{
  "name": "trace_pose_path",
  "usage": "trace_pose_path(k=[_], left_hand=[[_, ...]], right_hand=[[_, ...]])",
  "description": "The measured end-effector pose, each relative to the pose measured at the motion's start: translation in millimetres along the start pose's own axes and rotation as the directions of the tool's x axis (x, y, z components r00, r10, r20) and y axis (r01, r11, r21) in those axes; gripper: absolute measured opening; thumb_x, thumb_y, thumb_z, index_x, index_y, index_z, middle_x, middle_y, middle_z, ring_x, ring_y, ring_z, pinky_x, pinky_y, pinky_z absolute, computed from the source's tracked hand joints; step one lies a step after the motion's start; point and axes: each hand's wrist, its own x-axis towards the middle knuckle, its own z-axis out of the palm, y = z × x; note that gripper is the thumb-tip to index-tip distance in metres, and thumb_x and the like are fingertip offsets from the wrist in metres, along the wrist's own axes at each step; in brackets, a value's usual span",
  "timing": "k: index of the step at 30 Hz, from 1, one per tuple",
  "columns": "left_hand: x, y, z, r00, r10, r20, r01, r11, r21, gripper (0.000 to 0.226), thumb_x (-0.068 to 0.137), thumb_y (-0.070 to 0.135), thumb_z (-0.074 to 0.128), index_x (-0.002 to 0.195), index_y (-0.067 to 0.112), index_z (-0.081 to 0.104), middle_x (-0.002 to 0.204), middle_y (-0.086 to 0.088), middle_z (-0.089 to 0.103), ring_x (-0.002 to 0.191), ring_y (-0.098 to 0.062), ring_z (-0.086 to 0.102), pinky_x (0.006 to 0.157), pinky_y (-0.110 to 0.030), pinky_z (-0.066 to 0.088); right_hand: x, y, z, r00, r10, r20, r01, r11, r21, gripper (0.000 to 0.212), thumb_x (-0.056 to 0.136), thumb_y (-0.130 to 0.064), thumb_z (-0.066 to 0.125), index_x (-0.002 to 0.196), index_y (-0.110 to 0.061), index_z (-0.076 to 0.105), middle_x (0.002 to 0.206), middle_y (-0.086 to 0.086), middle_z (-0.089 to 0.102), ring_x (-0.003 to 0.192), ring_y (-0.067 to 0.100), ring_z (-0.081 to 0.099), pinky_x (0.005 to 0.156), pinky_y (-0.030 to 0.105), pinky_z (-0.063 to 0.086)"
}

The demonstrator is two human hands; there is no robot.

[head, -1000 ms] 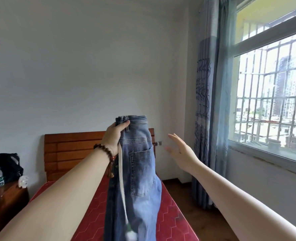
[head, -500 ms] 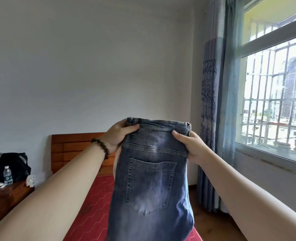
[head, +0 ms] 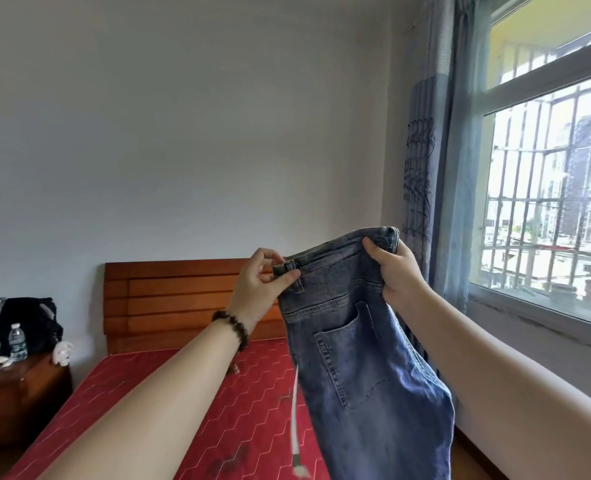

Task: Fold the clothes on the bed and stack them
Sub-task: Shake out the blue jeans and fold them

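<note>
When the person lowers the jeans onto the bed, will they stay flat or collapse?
The jeans probably collapse: below the waistband they hang limp and twisted. The left hand and right hand hold the band spread, so the denim seems floppy. Its thick seams suggest moderate weight.

Both arms reach forward, left hand (head: 260,289) pinching and right hand (head: 396,271) gripping the jeans (head: 363,358) waistband.

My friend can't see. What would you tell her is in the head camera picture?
Two hands hold up blue jeans by the waistband: the left hand pinches one end, the right hand grips the other. Below lies a red bed with a wooden headboard; a barred window is on the right.
</note>
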Motion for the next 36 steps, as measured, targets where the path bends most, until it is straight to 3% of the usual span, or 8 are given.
trace_pose_path(k=[4, 11, 15, 18, 21, 25, 32, 36], left_hand=[[-14.5, -7.6, 18.6, 0.996, -0.071, 0.048, 0.074, 0.996, -0.058, 0.037, 0.065, 0.055, 0.074, 0.088, 0.029, 0.061, 0.126, 0.002, 0.055, 0.099, -0.014, 0.063, 0.089, -0.042, 0.053], [-36.6, -4.3, 68.4, 0.989, -0.040, 0.139, 0.060, 0.988, -0.139, 0.040, 0.069, 0.056, 0.074, 0.097, 0.030, 0.064, 0.104, 0.001, 0.067, 0.094, -0.014, 0.064, 0.088, -0.029, 0.051], [-30.6, -6.5, 81.6, 0.988, -0.084, 0.132, 0.084, 0.996, 0.004, 0.015, 0.079, 0.039, 0.074, 0.090, 0.030, 0.070, 0.101, 0.000, 0.072, 0.095, -0.016, 0.067, 0.091, -0.040, 0.053], [-16.2, 6.0, 69.3, 0.982, -0.146, 0.116, 0.159, 0.980, -0.120, 0.011, 0.079, 0.026, 0.075, 0.084, 0.016, 0.075, 0.091, -0.003, 0.075, 0.088, -0.022, 0.070, 0.087, -0.046, 0.055], [-8.0, 22.8, 59.6, 0.965, -0.204, 0.166, 0.251, 0.906, -0.341, 0.006, 0.082, 0.014, 0.071, 0.086, 0.009, 0.073, 0.089, -0.008, 0.075, 0.084, -0.025, 0.071, 0.074, -0.035, 0.058], [-0.8, 33.2, 59.9, 0.900, -0.292, 0.323, 0.388, 0.875, -0.289, 0.011, 0.085, 0.014, 0.068, 0.092, 0.006, 0.069, 0.089, -0.007, 0.075, 0.081, -0.020, 0.071, 0.067, -0.029, 0.057], [14.8, 43.8, 70.0, 0.906, -0.306, 0.293, 0.396, 0.857, -0.329, 0.009, 0.082, 0.006, 0.069, 0.088, 0.000, 0.068, 0.081, -0.012, 0.073, 0.072, -0.024, 0.070, 0.065, -0.034, 0.059], [23.2, 40.0, 65.1, 0.909, -0.327, 0.257, 0.402, 0.850, -0.340, 0.001, 0.082, 0.000, 0.067, 0.083, 0.000, 0.067, 0.075, -0.011, 0.073, 0.067, -0.023, 0.071, 0.061, -0.034, 0.059]], right_hand=[[-0.7, -5.1, -13.0, 0.996, -0.012, -0.094, 0.016, 0.999, 0.038, 0.011, 0.086, -0.009, 0.069, 0.095, -0.010, 0.063, 0.098, 0.015, 0.068, 0.089, 0.030, 0.065, 0.083, 0.049, 0.056], [-5.8, -15.4, -32.1, 0.974, -0.039, -0.225, 0.051, 0.998, 0.047, 0.009, 0.085, -0.012, 0.070, 0.089, -0.017, 0.064, 0.100, 0.013, 0.069, 0.092, 0.030, 0.066, 0.086, 0.054, 0.054], [-11.1, -23.0, -46.5, 0.991, -0.038, -0.125, 0.039, 0.999, 0.003, 0.011, 0.087, -0.010, 0.067, 0.097, -0.011, 0.063, 0.094, 0.011, 0.070, 0.083, 0.026, 0.068, 0.074, 0.044, 0.059], [-13.4, -37.9, -62.9, 0.999, -0.022, 0.033, 0.024, 0.999, -0.049, 0.006, 0.090, -0.007, 0.061, 0.095, -0.011, 0.064, 0.082, 0.006, 0.073, 0.074, 0.020, 0.070, 0.064, 0.034, 0.059], [-10.6, -53.3, -71.9, 0.991, 0.002, 0.136, 0.020, 0.987, -0.160, 0.011, 0.091, -0.011, 0.061, 0.101, -0.010, 0.065, 0.092, 0.010, 0.073, 0.083, 0.022, 0.070, 0.072, 0.038, 0.059], [-8.9, -52.8, -76.6, 0.994, 0.011, 0.107, 0.013, 0.975, -0.221, 0.014, 0.089, -0.014, 0.065, 0.102, -0.010, 0.066, 0.092, 0.011, 0.073, 0.084, 0.026, 0.070, 0.071, 0.039, 0.058], [-22.6, -34.3, -111.5, 0.913, 0.285, 0.292, -0.238, 0.953, -0.186, 0.077, 0.048, -0.046, 0.090, 0.110, -0.009, 0.063, 0.106, 0.014, 0.071, 0.093, 0.026, 0.071, 0.069, 0.035, 0.058], [-55.0, 28.3, -140.7, 0.796, 0.487, 0.360, -0.358, 0.858, -0.370, 0.089, 0.047, -0.034, 0.095, 0.122, -0.005, 0.057, 0.118, 0.018, 0.066, 0.107, 0.034, 0.065, 0.083, 0.044, 0.056]])
